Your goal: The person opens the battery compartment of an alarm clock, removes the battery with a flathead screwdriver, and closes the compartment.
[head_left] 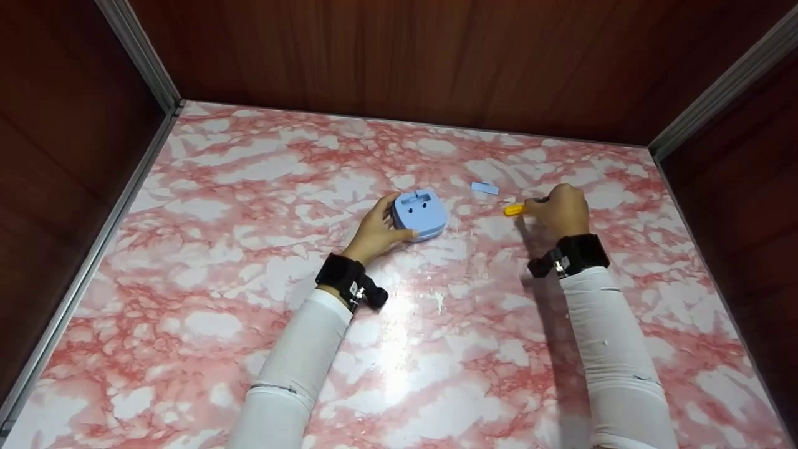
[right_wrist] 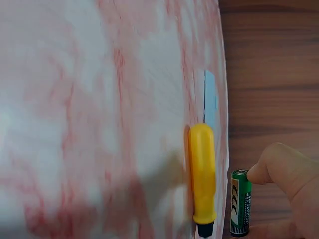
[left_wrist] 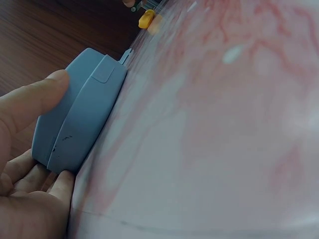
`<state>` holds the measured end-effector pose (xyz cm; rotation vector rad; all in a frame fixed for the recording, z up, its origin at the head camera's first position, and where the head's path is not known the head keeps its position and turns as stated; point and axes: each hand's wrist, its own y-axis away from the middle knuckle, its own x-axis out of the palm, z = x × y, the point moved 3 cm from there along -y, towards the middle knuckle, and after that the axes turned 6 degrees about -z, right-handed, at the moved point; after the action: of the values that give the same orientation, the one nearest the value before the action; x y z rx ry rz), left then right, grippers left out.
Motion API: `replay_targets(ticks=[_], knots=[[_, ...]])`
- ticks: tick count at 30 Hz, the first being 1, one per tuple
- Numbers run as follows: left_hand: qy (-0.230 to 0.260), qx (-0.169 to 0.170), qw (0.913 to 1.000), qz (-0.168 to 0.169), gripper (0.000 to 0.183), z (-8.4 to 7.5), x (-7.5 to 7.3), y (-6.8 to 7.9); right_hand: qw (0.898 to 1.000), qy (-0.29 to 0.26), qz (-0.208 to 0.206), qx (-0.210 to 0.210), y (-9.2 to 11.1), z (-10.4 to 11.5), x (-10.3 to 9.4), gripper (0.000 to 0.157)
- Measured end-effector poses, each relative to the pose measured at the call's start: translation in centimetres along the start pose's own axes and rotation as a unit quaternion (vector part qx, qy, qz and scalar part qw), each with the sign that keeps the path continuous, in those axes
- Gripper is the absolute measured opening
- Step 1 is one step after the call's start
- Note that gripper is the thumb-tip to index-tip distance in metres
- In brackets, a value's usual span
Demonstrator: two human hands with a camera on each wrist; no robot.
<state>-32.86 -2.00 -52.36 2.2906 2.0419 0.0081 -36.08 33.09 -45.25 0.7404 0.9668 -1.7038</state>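
My left hand [head_left: 376, 229] grips a light blue rounded-square device [head_left: 421, 215] on the table, thumb on the near side and fingers round the left. Its upper face has a recessed slot and two small dark holes. In the left wrist view, the seam along the device's side [left_wrist: 92, 112] shows. My right hand [head_left: 564, 209] pinches a green battery [right_wrist: 241, 204] by its ends in the right wrist view. Beside that hand lies a tool with a yellow handle [head_left: 514, 209] and a black collar, perhaps a screwdriver; its far end is hidden.
A small flat light blue cover [head_left: 484, 188] lies between the device and the yellow handle, a little farther back. The red-and-white marbled tabletop [head_left: 249, 249] is bounded by dark wooden panels [head_left: 399, 56] at the back and both sides, with metal strips in the corners.
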Motion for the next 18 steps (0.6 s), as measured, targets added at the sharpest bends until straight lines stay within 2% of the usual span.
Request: replay_targets(ticks=[5,16,18], knots=[[0.006,0.004,1.0,-0.002,0.094,0.1,0.0,-0.1,1.0,0.006,-0.008,0.001,0.1,-0.9,-0.1,0.037],[-0.016,0.003,0.9999,-0.006,0.095,0.0,0.0,-0.1,1.0,0.012,-0.011,0.027,0.3,-2.9,-0.4,0.023],[-0.013,0.001,0.9999,-0.007,0.095,0.0,-0.1,-0.1,0.999,0.023,-0.011,0.028,0.3,-3.2,-0.5,0.027]])
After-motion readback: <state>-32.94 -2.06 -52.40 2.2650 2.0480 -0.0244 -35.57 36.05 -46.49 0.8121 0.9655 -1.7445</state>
